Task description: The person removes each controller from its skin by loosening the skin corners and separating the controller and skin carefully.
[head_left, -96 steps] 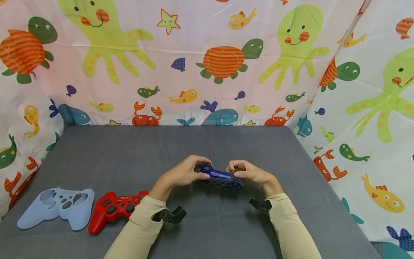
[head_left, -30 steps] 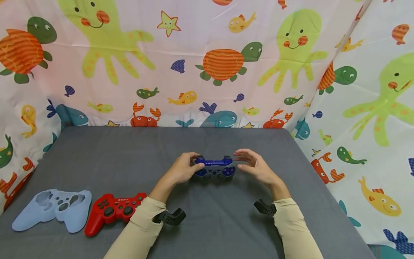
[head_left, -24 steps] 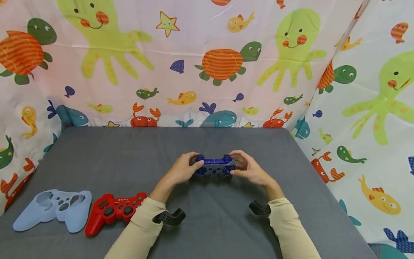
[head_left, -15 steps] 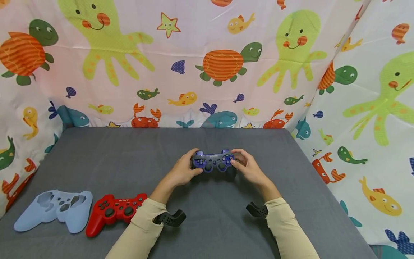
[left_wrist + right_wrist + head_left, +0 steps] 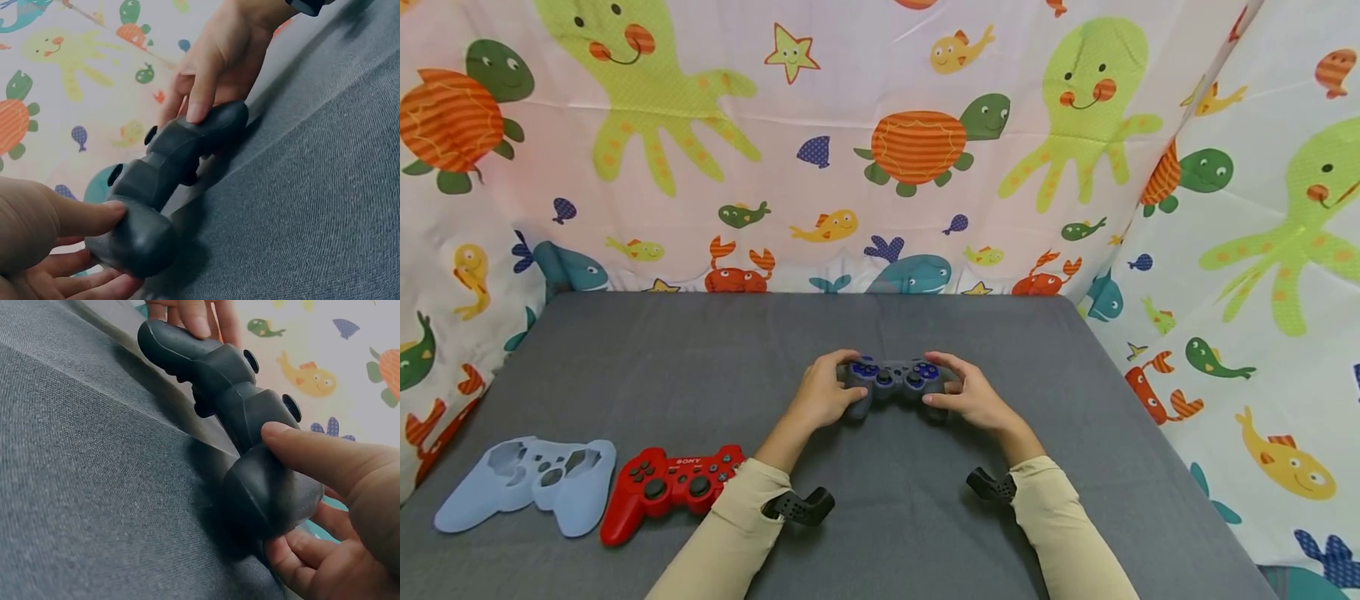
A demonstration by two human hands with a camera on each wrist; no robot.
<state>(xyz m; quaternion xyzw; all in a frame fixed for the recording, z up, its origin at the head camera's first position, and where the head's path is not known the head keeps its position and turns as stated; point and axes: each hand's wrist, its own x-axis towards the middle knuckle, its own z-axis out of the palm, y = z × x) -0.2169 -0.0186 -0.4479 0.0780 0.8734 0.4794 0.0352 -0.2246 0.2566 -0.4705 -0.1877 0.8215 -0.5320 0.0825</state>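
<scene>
Blue game controller (image 5: 896, 377) at mid-table, between both hands, buttons facing up toward the head camera. It appears to wear a dark grey cover (image 5: 253, 487), likely silicone, with blue showing through the openings. Dark shadow on the cloth below in both wrist views; probably just clear of the table (image 5: 895, 521), though contact at the far edge can't be ruled out.

Grip: left hand (image 5: 823, 392) grasps the left end, thumb on the near handle, fingers behind and beneath. Right hand (image 5: 976, 396) grasps the opposite end in much the same way. Neither is released. Two-ended hold likely keeps the piece level and stops it twisting; thumbs would suit pressing or smoothing the cover at the handles. Thumbsticks (image 5: 115, 174) stand proud of the cover, fingers off them.

Around: light blue controller cover (image 5: 529, 488) lies flat at the table's left, nothing inside it. Red Sony controller (image 5: 662, 483) just beside it, bare, face up. Left shirt sleeve (image 5: 741, 512) hides its right end and would be in the way of lifting it. Black wrist mounts (image 5: 805, 506) jut inward below the hands, apart from the work. Sea-creature curtain (image 5: 842, 83) backs the table.
</scene>
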